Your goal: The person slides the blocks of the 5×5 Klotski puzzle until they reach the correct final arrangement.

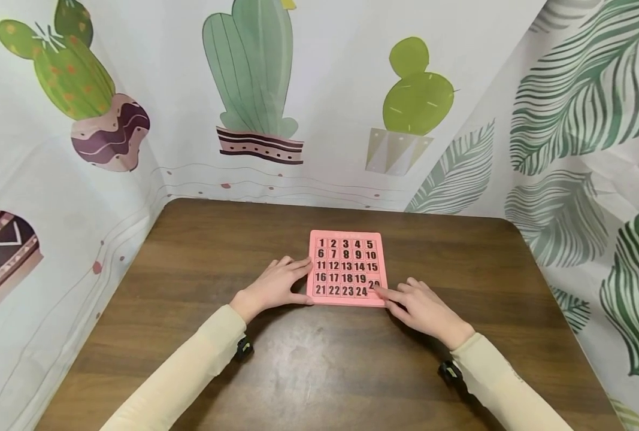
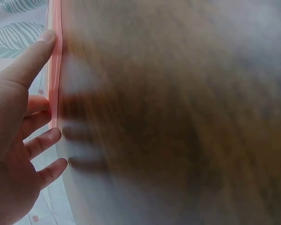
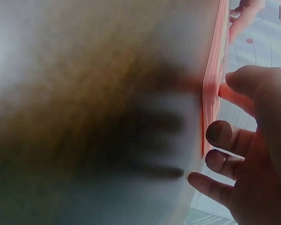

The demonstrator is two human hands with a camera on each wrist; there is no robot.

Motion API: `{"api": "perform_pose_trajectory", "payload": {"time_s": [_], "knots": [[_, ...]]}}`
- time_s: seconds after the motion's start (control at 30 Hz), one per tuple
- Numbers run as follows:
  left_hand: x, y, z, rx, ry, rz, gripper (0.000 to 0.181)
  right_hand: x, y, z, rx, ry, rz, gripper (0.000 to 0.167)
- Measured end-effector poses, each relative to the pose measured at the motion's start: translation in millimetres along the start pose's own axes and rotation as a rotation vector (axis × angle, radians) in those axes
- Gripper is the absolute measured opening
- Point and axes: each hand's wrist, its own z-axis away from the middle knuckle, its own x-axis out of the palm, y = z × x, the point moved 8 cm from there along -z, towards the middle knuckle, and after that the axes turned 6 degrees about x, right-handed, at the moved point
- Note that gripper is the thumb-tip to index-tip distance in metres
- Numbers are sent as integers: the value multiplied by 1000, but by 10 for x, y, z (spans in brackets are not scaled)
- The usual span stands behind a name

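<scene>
A pink number slide puzzle point(image 1: 346, 234) lies flat on the table, its tiles bearing black numbers in rows. Tile 20 point(image 1: 373, 284) sits lower than the rest of its row, partway toward the bottom right corner. My left hand point(image 1: 276, 283) rests against the puzzle's left side, thumb at the lower left corner and fingers extended along the edge. The index fingertip of my right hand point(image 1: 423, 308) touches tile 20 and covers part of it. That hand's thumb is by the lower right corner. Both wrist views show the pink frame only edge-on.
The brown wooden table point(image 1: 233, 239) has rounded far corners. Behind and beside it hangs a white cloth point(image 1: 330, 90) printed with cacti and leaves. A small black device point(image 1: 244, 348) is worn at the left wrist and another black device point(image 1: 451, 372) at the right.
</scene>
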Motion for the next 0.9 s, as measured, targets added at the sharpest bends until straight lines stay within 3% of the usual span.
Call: {"api": "perform_pose_trajectory", "payload": {"time_s": [0.4, 0.63, 0.9], "knots": [[39, 73, -82, 23, -19, 9, 92, 22, 138, 11, 48, -34, 23, 40], [-8, 35, -107, 19, -21, 5, 93, -31, 163, -35, 59, -17, -9, 45], [43, -28, -82, -7, -39, 12, 93, -167, 402, 94, 180, 5, -67, 49]]}}
